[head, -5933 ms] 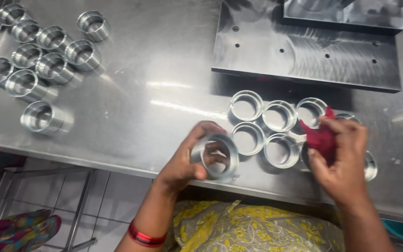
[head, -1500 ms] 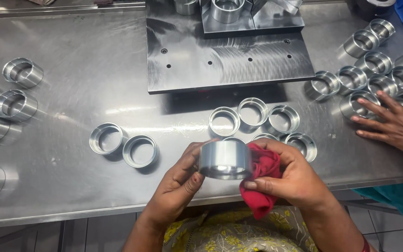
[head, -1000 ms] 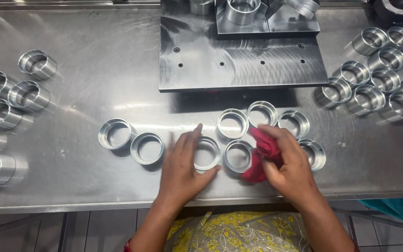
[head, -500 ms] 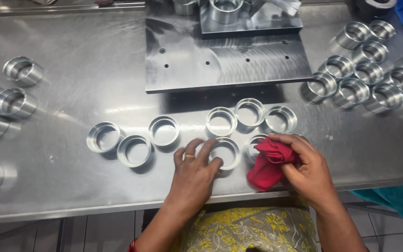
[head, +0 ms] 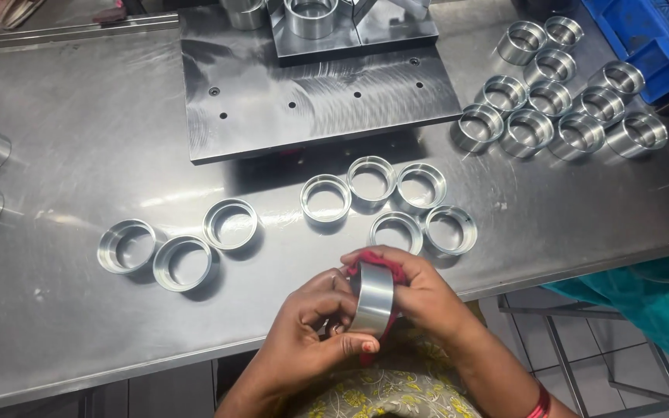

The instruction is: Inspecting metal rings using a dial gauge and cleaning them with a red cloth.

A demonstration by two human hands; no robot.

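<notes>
A steel fixture plate (head: 319, 101) occupies the upper centre of the surface (head: 63, 178); a blue crate (head: 636, 39) sits upper right; teal cloth (head: 644, 302) lies lower right.

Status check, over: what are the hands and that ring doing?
Left hand and right hand grip one metal ring on edge. Red cloth pressed against it. Nothing in the way.

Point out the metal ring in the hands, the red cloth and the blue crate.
metal ring (head: 374, 298), head view, its shiny outer wall.
red cloth (head: 393, 268), head view, fold above the ring.
blue crate (head: 635, 37), head view, its near rim.
</notes>
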